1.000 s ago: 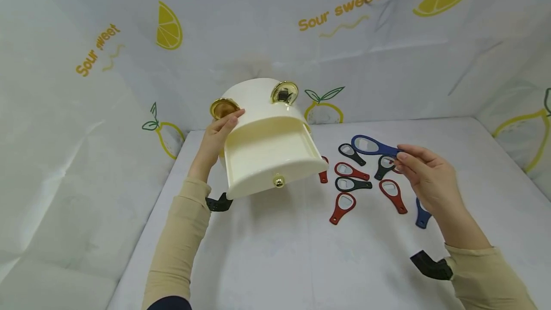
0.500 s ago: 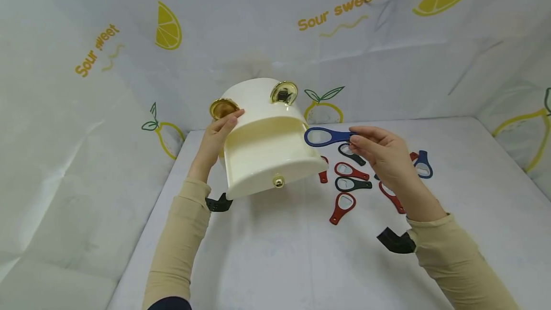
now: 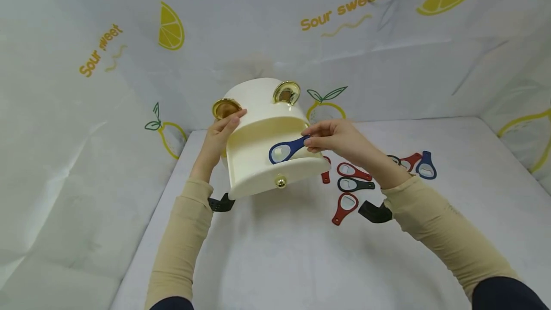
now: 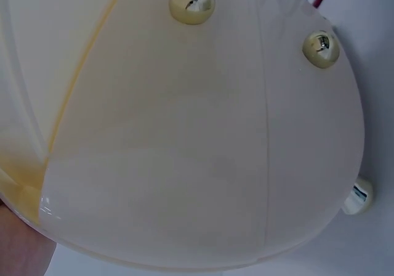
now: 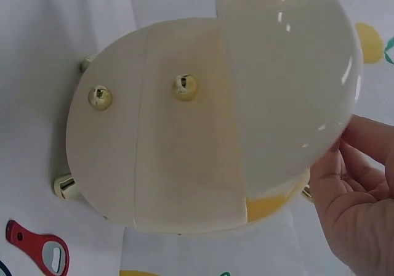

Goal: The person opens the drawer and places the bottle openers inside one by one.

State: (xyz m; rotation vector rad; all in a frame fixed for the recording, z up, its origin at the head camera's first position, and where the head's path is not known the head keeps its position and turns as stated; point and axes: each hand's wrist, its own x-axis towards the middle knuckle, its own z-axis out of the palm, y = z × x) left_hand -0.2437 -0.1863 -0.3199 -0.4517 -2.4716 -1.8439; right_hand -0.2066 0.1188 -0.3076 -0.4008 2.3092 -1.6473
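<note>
White tabletop (image 3: 280, 262), glossy rounded cabinet (image 3: 258, 94)

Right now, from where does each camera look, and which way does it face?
Head: worn on the person's head, facing forward and down at the white box, its open drawer and the blue bottle opener; left hand, right hand and sleeves show.
Left wrist: worn on that wrist, facing the white box closely; only a small part of the left hand shows, lower left.
Right wrist: worn on that wrist, also facing the white box; the right hand shows at the right edge.
Shared: both wrist views show gold balls on the white box.
</note>
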